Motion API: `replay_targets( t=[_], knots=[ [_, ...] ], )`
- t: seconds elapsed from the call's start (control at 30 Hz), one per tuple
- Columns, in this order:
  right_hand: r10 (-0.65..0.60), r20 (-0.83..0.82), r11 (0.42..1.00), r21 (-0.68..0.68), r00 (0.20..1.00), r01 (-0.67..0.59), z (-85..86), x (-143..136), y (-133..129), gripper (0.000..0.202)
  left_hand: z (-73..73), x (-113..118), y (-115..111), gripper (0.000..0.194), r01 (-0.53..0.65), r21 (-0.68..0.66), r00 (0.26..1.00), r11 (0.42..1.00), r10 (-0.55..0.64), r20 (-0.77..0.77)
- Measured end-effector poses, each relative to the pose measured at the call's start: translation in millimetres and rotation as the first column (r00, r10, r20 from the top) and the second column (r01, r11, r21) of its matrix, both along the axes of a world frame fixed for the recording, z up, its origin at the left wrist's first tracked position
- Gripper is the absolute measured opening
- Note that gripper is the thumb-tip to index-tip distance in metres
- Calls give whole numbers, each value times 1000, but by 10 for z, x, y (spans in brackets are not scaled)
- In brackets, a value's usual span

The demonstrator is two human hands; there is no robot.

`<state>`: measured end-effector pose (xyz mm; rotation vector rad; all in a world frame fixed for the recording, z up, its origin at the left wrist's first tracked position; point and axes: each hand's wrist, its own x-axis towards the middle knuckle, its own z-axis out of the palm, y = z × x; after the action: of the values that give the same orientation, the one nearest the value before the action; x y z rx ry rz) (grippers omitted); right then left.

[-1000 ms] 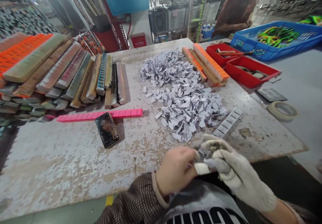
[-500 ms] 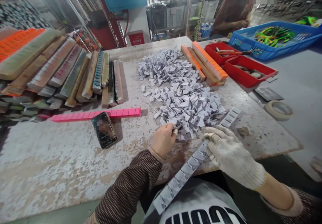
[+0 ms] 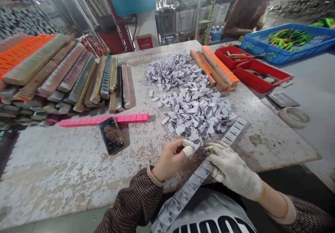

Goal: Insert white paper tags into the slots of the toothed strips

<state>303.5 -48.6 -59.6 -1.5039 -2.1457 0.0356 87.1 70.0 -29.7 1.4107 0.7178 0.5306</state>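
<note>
My left hand (image 3: pixel 174 156) has white coverings on its thumb and a fingertip. Between them it pinches a small whitish-grey flat piece (image 3: pixel 195 146), at the near edge of a heap of similar pieces (image 3: pixel 193 110). My right hand (image 3: pixel 232 170), in a white knitted glove, is closed over a long grey notched bar (image 3: pixel 190 184). The bar slants from my lap up onto the table, its far end showing beyond the glove. Thin slits cut across it at even spacing. The gloved fingertips are close to the left hand, and what lies under them is hidden.
A phone (image 3: pixel 111 137) leans on a pink notched bar (image 3: pixel 136 117). Many notched bars (image 3: pixel 36 63) are stacked at left. Orange bars (image 3: pixel 220 65), red trays (image 3: pixel 261 75), a blue basket (image 3: pixel 277 56) and a tape roll (image 3: pixel 294 117) are at right. A person (image 3: pixel 240 13) sits behind.
My left hand has drawn back from the heap toward the bar, a small piece now showing in its fingers. The gloved right hand and the bar have shifted slightly left.
</note>
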Motion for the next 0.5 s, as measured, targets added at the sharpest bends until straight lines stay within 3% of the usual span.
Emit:
replay_targets(
  t=[0.13, 0.27, 0.4, 0.5],
  knots=[
    [-90, -241, 996, -13, 966, 90, 115, -55, -3, 17, 81, 13, -114, 32, 84, -25, 996, 996, -84, 9],
    [-93, -439, 996, -57, 894, 76, 242, -168, 32, 8, 119, 37, -236, 36, 144, 1, 989, 990, -144, -29],
    [-19, -589, 1000, 7, 808, 28, 244, -275, -20, 10, 119, 25, -304, 33, 211, 193, 970, 958, -181, -166],
    [-68, -638, 998, -41, 767, 55, 193, -266, -133, 12, 128, 7, -338, 43, 279, 346, 954, 896, -217, -205]
  ],
)
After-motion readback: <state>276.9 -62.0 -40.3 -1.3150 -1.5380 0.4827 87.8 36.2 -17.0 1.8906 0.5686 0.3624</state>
